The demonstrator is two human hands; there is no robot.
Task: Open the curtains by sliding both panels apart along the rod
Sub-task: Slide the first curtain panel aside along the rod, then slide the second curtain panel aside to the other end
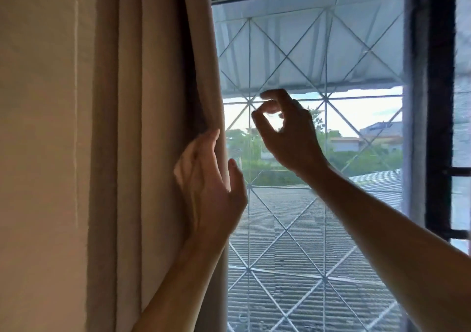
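The beige left curtain panel [153, 127] hangs in gathered folds at the left, and its edge borders the uncovered window [318, 217]. My left hand [209, 183] is raised against that edge. Its fingers lie flat on the fabric and its thumb stands apart on the window side. My right hand [285, 132] hovers in front of the glass, to the right of the curtain edge and apart from it. Its fingers are loosely curled around nothing. The rod and the right panel are out of view.
A pale wall [38, 153] is left of the curtain. Behind the glass is a diamond-pattern metal grille [288, 229], with corrugated roofs and trees beyond. A dark window frame [438, 102] with a grey translucent strip [413, 140] stands at the right.
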